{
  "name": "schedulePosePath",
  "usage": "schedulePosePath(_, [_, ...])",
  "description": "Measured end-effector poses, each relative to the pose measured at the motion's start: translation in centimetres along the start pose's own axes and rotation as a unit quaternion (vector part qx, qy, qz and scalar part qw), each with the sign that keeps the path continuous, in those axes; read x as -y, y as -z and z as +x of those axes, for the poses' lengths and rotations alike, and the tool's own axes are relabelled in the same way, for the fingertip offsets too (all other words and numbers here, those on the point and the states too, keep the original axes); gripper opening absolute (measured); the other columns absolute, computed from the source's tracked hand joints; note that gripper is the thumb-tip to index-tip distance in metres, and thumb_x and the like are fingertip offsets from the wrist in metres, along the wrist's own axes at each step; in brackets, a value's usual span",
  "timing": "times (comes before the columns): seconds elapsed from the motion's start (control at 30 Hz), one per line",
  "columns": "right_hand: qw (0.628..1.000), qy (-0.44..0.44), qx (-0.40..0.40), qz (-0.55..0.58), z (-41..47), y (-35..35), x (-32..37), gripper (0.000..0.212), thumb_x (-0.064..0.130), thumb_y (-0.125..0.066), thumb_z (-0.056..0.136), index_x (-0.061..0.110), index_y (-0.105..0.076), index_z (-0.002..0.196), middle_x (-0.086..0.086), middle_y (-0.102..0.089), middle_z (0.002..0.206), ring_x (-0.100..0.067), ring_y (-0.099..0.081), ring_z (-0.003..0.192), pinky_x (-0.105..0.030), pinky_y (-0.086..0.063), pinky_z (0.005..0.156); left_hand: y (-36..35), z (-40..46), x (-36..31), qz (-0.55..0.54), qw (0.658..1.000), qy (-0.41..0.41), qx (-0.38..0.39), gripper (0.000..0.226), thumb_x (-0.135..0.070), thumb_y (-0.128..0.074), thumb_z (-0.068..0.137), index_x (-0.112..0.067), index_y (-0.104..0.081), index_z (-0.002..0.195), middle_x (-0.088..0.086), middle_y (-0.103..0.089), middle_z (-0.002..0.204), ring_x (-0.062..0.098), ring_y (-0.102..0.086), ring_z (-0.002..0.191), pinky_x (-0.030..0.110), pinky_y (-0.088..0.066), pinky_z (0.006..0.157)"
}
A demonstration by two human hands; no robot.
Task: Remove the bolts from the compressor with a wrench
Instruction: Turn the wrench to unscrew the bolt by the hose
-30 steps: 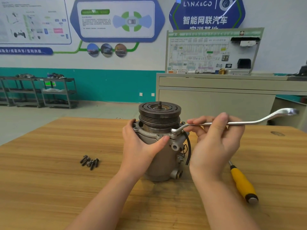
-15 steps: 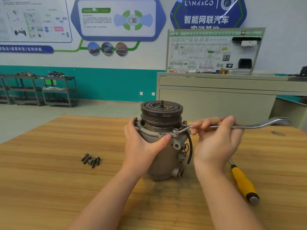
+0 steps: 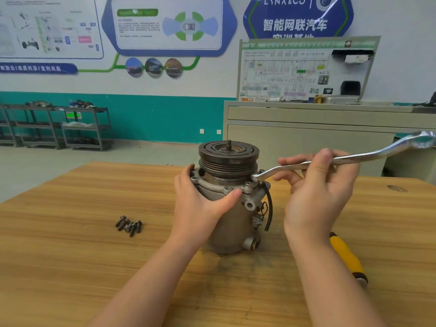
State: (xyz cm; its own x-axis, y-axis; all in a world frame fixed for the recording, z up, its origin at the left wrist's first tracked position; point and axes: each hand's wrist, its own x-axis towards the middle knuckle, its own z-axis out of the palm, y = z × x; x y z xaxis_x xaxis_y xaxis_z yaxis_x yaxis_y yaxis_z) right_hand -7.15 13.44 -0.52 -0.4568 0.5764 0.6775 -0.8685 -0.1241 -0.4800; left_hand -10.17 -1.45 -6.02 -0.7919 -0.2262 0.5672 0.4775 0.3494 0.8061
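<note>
Compressor: we are seeing the grey metal cylindrical compressor (image 3: 227,213) standing upright on the wooden table (image 3: 70,256), its dark grooved pulley (image 3: 228,156) on top.
Left hand: we are wrapping our left hand (image 3: 200,204) around the compressor's left side, with the thumb lying across the flange at the front; it is clamped on the body.
Right hand: we are pinching the shaft of the long silver offset ring wrench (image 3: 330,161) with our right hand (image 3: 316,192), thumb on top and fingers curled beneath.
Wrench: we are seeing its near ring end sitting at the flange's right edge, just under the pulley, while its far end is pointing up and to the right.
Bolts: we are counting about 4 dark removed bolts (image 3: 129,225) lying in a cluster left of the compressor, well apart from it.
Screwdriver: we are seeing a yellow-handled screwdriver (image 3: 346,258) lying on the table by our right forearm.
</note>
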Motion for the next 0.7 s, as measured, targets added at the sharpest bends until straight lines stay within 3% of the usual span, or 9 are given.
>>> schedulePosePath(0.1, [0.987, 0.122, 0.075, -0.071, -0.9, -0.2, 0.2, 0.01, 0.026, -0.038, 0.103, 0.031, -0.041, 0.096, 0.01, -0.063, 0.074, -0.013, -0.064, 0.059, -0.029, -0.051, 0.049, 0.0, 0.0, -0.2, -0.002, 1.0, -0.001, -0.002, 0.129, -0.08, -0.068, 0.041, -0.021, -0.027, 0.148, -0.014, -0.034, 0.127, -0.014, -0.032, 0.108, -0.004, -0.027, 0.082])
schedulePosePath(0.17, [0.969, 0.181, 0.122, -0.114, -1.3, -0.1, 0.1, 0.01, 0.033, -0.04, 0.104, 0.033, -0.043, 0.094, 0.0, -0.064, 0.077, -0.014, -0.061, 0.055, -0.031, -0.051, 0.051, 0.0, 0.0, -0.2, -0.002, 1.0, 0.001, -0.001, 0.129, -0.079, -0.068, 0.041, -0.021, -0.026, 0.148, -0.013, -0.033, 0.129, -0.012, -0.033, 0.11, 0.0, -0.025, 0.085])
schedulePosePath(0.27, [0.941, 0.238, 0.168, -0.172, -1.6, 0.1, -0.3, 0.022, 0.035, -0.045, 0.102, 0.019, -0.055, 0.092, -0.011, -0.063, 0.074, -0.024, -0.061, 0.055, -0.032, -0.05, 0.053, 0.0, -0.1, -0.2, -0.005, 1.0, 0.001, -0.001, 0.129, -0.079, -0.07, 0.042, -0.019, -0.027, 0.148, -0.011, -0.034, 0.13, -0.009, -0.034, 0.113, 0.005, -0.027, 0.09])
schedulePosePath(0.37, [0.923, 0.271, 0.188, -0.197, -1.8, 0.1, -0.3, 0.036, 0.029, -0.05, 0.1, 0.0, -0.065, 0.085, -0.005, -0.062, 0.074, -0.024, -0.062, 0.057, -0.024, -0.049, 0.057, 0.0, 0.0, -0.1, -0.005, 1.0, 0.001, 0.004, 0.129, -0.078, -0.077, 0.045, -0.018, -0.028, 0.148, -0.01, -0.034, 0.131, -0.006, -0.035, 0.116, 0.013, -0.029, 0.094])
schedulePosePath(0.43, [0.917, 0.28, 0.199, -0.202, -1.9, -0.2, -0.1, 0.038, 0.028, -0.053, 0.099, -0.003, -0.067, 0.081, -0.005, -0.063, 0.072, -0.023, -0.061, 0.057, -0.024, -0.047, 0.057, 0.0, 0.0, 0.0, 0.005, 1.0, 0.001, 0.004, 0.129, -0.078, -0.078, 0.045, -0.018, -0.028, 0.148, -0.01, -0.035, 0.131, -0.003, -0.036, 0.118, 0.011, -0.029, 0.093])
schedulePosePath(0.53, [0.905, 0.291, 0.224, -0.215, -2.2, -0.5, -0.1, 0.028, 0.021, -0.058, 0.095, -0.002, -0.07, 0.084, 0.007, -0.059, 0.079, -0.006, -0.056, 0.068, -0.012, -0.044, 0.067, -0.2, 0.0, 0.0, 0.016, 1.0, -0.002, -0.004, 0.122, -0.078, -0.07, 0.046, -0.019, -0.031, 0.146, -0.009, -0.037, 0.129, -0.003, -0.038, 0.117, 0.008, -0.032, 0.093])
schedulePosePath(0.6, [0.892, 0.31, 0.229, -0.236, -2.5, -0.9, -0.3, 0.019, 0.013, -0.062, 0.09, -0.002, -0.07, 0.082, 0.01, -0.056, 0.079, 0.005, -0.046, 0.074, -0.005, -0.036, 0.075, -0.3, 0.1, -0.1, 0.013, 1.0, -0.002, -0.004, 0.116, -0.077, -0.069, 0.047, -0.018, -0.037, 0.141, -0.006, -0.04, 0.128, 0.001, -0.041, 0.116, 0.02, -0.041, 0.1])
schedulePosePath(0.67, [0.88, 0.334, 0.211, -0.265, -3.3, -1.5, -0.6, 0.022, 0.013, -0.06, 0.092, -0.003, -0.069, 0.081, 0.001, -0.06, 0.077, 0.003, -0.043, 0.074, -0.005, -0.033, 0.077, -0.4, 0.2, -0.1, 0.006, 1.0, -0.002, -0.001, 0.112, -0.076, -0.066, 0.05, -0.015, -0.039, 0.139, -0.003, -0.042, 0.13, 0.005, -0.044, 0.118, 0.03, -0.044, 0.104])
schedulePosePath(0.7, [0.879, 0.337, 0.192, -0.278, -4.0, -1.8, -0.8, 0.028, 0.016, -0.054, 0.097, -0.004, -0.068, 0.081, -0.005, -0.061, 0.076, -0.005, -0.048, 0.073, -0.008, -0.035, 0.076, -0.4, 0.2, -0.1, 0.005, 1.0, -0.001, 0.002, 0.114, -0.078, -0.063, 0.05, -0.016, -0.036, 0.142, -0.002, -0.042, 0.132, 0.007, -0.046, 0.119, 0.023, -0.042, 0.103])
